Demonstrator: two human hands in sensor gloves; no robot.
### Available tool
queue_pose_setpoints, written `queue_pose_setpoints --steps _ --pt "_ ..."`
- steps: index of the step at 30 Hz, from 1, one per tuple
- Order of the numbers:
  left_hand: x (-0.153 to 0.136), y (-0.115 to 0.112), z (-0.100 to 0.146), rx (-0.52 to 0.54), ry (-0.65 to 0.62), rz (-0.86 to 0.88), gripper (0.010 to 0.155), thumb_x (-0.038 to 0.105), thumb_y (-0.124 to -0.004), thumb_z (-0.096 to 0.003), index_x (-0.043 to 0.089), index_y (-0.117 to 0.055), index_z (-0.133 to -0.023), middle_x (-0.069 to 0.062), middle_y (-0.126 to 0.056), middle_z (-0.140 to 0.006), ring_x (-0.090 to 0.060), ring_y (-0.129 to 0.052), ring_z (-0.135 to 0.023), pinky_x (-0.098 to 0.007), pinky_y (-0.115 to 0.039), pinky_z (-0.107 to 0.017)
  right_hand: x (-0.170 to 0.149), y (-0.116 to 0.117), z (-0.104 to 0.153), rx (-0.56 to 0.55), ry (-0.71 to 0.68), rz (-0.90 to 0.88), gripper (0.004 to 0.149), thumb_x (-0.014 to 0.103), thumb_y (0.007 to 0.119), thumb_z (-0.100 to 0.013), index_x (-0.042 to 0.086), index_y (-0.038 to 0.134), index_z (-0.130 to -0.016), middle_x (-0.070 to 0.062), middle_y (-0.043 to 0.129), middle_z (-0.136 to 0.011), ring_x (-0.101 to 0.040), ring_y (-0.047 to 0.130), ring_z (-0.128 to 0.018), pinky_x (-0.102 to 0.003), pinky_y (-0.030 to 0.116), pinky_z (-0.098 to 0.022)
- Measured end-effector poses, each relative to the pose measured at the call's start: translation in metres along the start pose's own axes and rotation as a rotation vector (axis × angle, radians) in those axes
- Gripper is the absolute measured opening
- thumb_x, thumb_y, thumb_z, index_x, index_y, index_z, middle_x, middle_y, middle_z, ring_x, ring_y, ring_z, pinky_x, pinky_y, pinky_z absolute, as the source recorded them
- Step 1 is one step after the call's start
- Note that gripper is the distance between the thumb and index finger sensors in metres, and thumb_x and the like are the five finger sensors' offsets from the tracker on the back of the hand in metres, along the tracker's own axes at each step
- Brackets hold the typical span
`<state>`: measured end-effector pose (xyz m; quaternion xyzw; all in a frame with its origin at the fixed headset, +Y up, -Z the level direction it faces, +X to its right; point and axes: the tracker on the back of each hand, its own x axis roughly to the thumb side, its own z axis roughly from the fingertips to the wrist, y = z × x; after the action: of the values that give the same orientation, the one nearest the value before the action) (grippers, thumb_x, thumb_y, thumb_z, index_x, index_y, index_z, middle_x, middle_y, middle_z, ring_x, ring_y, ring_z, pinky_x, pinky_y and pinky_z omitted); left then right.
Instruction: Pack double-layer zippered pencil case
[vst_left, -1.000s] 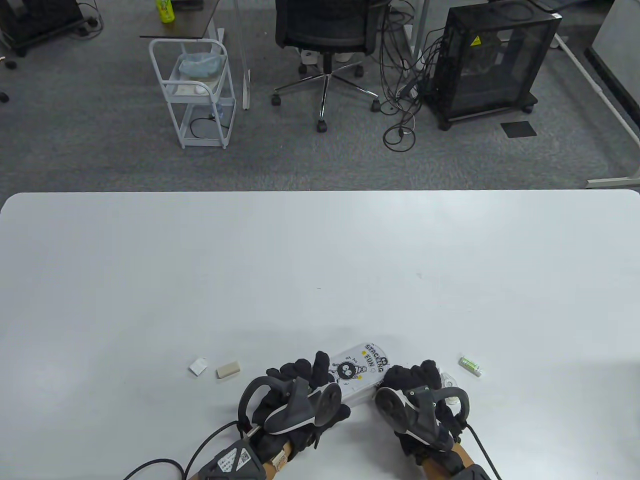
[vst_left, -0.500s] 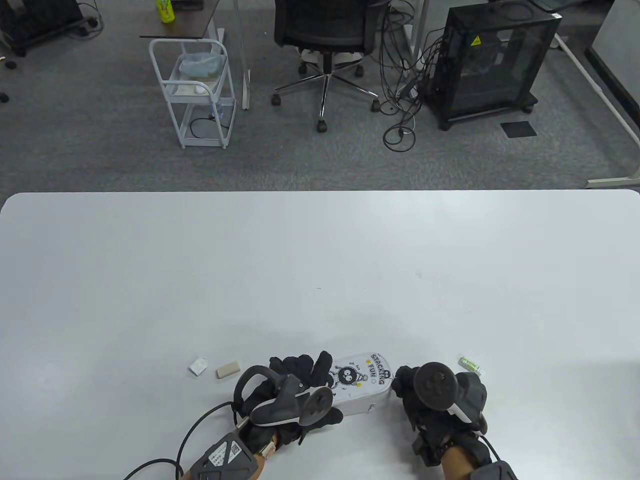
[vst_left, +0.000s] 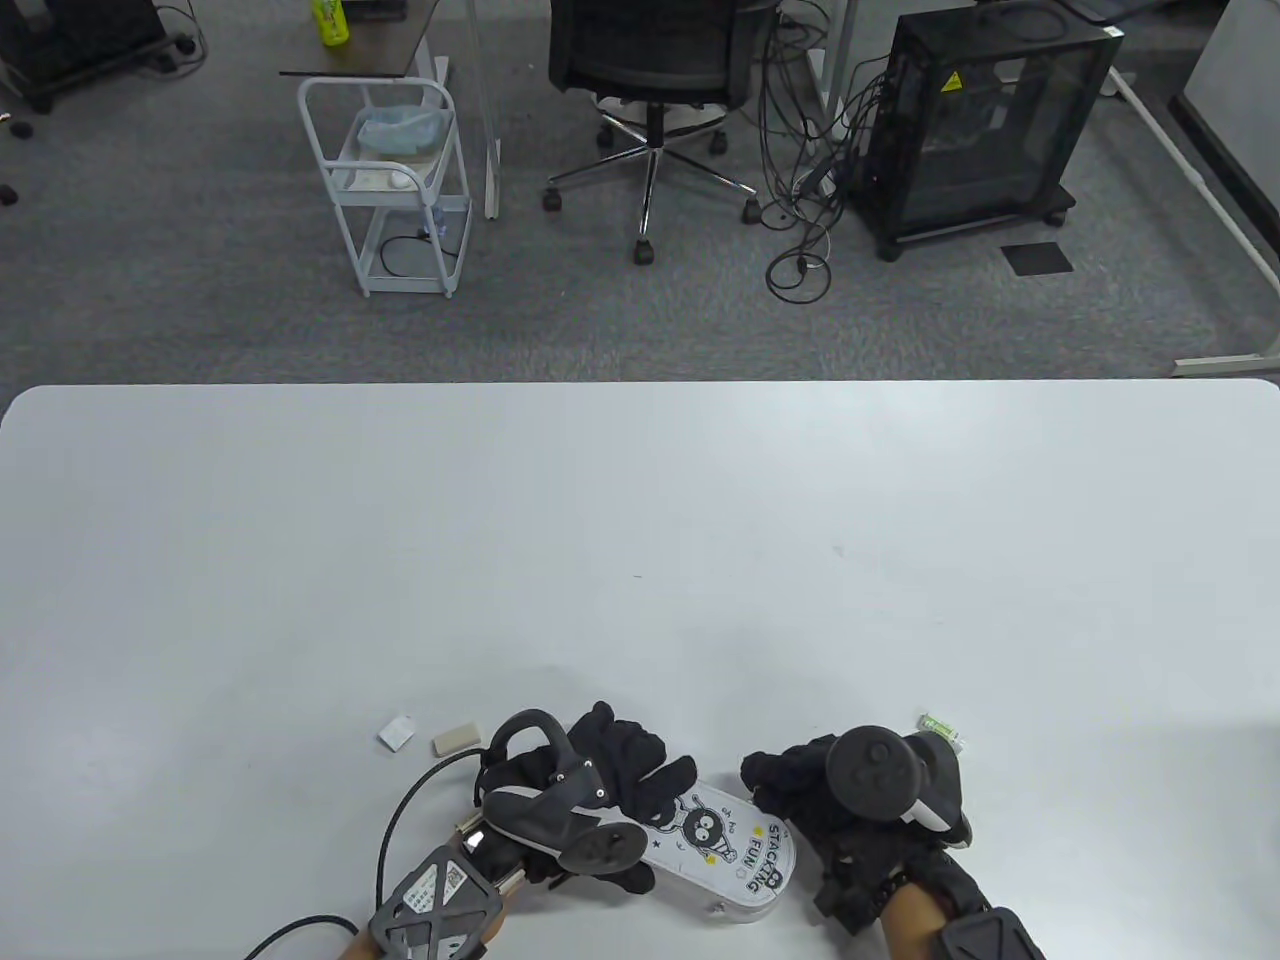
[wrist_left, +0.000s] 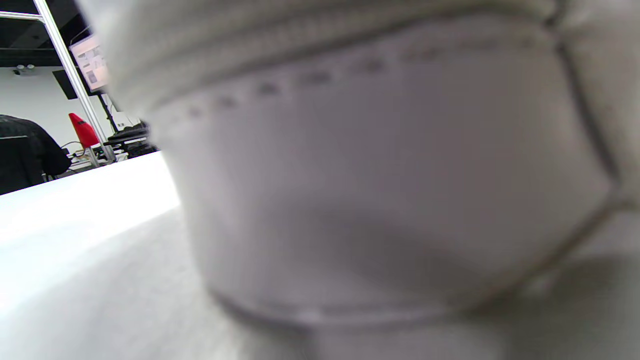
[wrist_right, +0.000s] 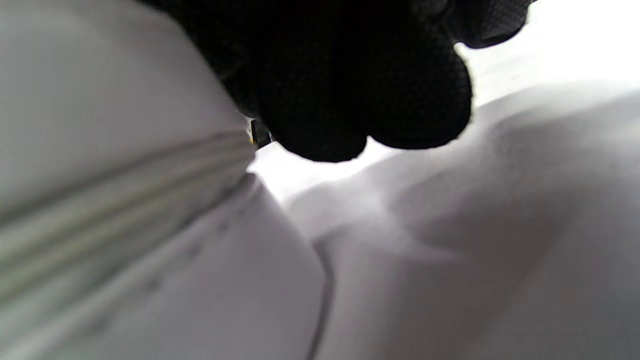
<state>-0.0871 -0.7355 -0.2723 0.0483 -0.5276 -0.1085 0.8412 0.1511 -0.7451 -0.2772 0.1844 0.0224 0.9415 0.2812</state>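
The white pencil case (vst_left: 725, 850), printed with a black cartoon and "STACKING FUN", lies slanted near the table's front edge. My left hand (vst_left: 625, 775) grips its left end, with fingers over the top. The case wall (wrist_left: 380, 175) fills the left wrist view, blurred. My right hand (vst_left: 785, 785) sits at the case's upper right edge with its fingers curled. In the right wrist view the bunched black fingertips (wrist_right: 350, 100) press on the zippered edge of the case (wrist_right: 125, 165), beside a small dark tab (wrist_right: 260, 134). Whether they pinch the tab is unclear.
A beige eraser (vst_left: 456, 740) and a small white piece (vst_left: 397, 733) lie left of my left hand. A green-and-white tube (vst_left: 938, 724) lies just behind my right tracker. The white table (vst_left: 640, 520) stretches far ahead.
The case has swung clockwise, its printed end now pointing down-right, and has come closer to the front edge. My left hand turned with it. My right hand shifted left onto the case's edge.
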Motion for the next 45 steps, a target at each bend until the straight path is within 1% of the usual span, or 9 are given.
queue_pose_setpoints --steps 9,14,17,23,27,33,36,39,45 --pt "-0.011 0.018 0.015 0.114 0.155 -0.126 0.099 0.08 -0.066 -0.0255 0.025 -0.031 -0.1 -0.004 -0.061 -0.103 -0.036 -0.074 -0.095 -0.056 -0.062 -0.068 0.009 -0.001 0.007 0.052 -0.045 0.138 0.047 0.042 0.079 -0.037 0.022 0.09 -0.078 0.002 0.103 -0.059 -0.022 0.1 -0.055 -0.05 0.065 -0.064" --pt "-0.017 0.036 0.022 0.16 0.456 -0.097 0.058 0.059 -0.079 -0.0426 0.022 -0.077 -0.087 0.001 -0.103 -0.076 -0.03 -0.106 -0.069 -0.049 -0.079 -0.057 0.023 0.01 0.007 0.12 -0.081 0.159 0.047 0.043 0.079 -0.038 0.02 0.09 -0.078 0.001 0.103 -0.06 -0.023 0.099 -0.056 -0.05 0.065 -0.064" --pt "-0.016 0.044 0.018 0.173 0.552 0.149 0.055 0.056 -0.077 -0.0437 0.02 -0.08 -0.085 0.002 -0.107 -0.074 -0.028 -0.11 -0.065 -0.048 -0.084 -0.053 0.039 0.019 0.007 0.126 -0.128 0.197 0.047 0.043 0.079 -0.038 0.018 0.089 -0.077 0.002 0.103 -0.059 -0.022 0.099 -0.055 -0.05 0.066 -0.064" --pt "-0.003 0.027 0.005 -0.081 0.543 0.54 0.107 0.089 -0.037 -0.0259 0.017 -0.032 -0.105 -0.028 -0.06 -0.105 -0.045 -0.086 -0.089 -0.055 -0.072 -0.065 0.066 0.042 0.007 0.158 -0.157 0.125 0.048 0.042 0.079 -0.038 0.012 0.088 -0.075 0.001 0.104 -0.059 -0.023 0.1 -0.054 -0.049 0.066 -0.063" --pt "0.008 0.011 -0.003 -0.134 0.522 0.582 0.109 0.091 -0.033 -0.0218 0.021 -0.01 -0.103 -0.027 -0.026 -0.112 -0.051 -0.053 -0.102 -0.062 -0.051 -0.074 0.071 0.045 0.008 0.157 -0.154 0.135 0.048 0.042 0.079 -0.038 0.011 0.088 -0.074 0.002 0.104 -0.058 -0.022 0.101 -0.054 -0.049 0.067 -0.063" --pt "0.015 0.002 -0.008 -0.084 0.503 0.366 0.109 0.093 -0.027 -0.0196 0.024 -0.007 -0.102 -0.025 -0.026 -0.112 -0.047 -0.054 -0.102 -0.058 -0.054 -0.074 0.065 0.034 0.012 -0.003 -0.127 0.258 0.047 0.042 0.08 -0.038 0.011 0.09 -0.073 0.0 0.104 -0.056 -0.023 0.1 -0.052 -0.05 0.066 -0.062" --pt "0.011 0.0 -0.006 -0.07 0.494 0.395 0.11 0.095 -0.031 -0.0199 0.024 -0.008 -0.102 -0.024 -0.027 -0.112 -0.045 -0.057 -0.102 -0.057 -0.056 -0.073 0.056 0.023 0.013 -0.125 -0.099 0.45 0.047 0.044 0.078 -0.039 0.014 0.091 -0.072 0.004 0.104 -0.055 -0.02 0.1 -0.052 -0.048 0.067 -0.063" --pt "0.011 0.0 -0.006 -0.086 0.479 0.352 0.112 0.096 -0.04 -0.0224 0.024 -0.008 -0.101 -0.022 -0.029 -0.113 -0.043 -0.059 -0.102 -0.056 -0.058 -0.073 0.037 0.009 0.01 -0.17 0.024 0.401 0.047 0.042 0.078 -0.04 0.013 0.09 -0.074 0.002 0.103 -0.056 -0.022 0.099 -0.053 -0.049 0.066 -0.063" --pt "0.014 0.001 -0.008 -0.29 0.57 0.179 0.106 0.083 -0.066 -0.037 0.023 -0.005 -0.1 -0.014 -0.027 -0.115 -0.045 -0.058 -0.105 -0.063 -0.057 -0.072 0.009 -0.012 0.014 -0.23 0.15 0.433 0.047 0.042 0.078 -0.039 0.015 0.09 -0.075 0.002 0.102 -0.057 -0.022 0.099 -0.054 -0.05 0.065 -0.064"
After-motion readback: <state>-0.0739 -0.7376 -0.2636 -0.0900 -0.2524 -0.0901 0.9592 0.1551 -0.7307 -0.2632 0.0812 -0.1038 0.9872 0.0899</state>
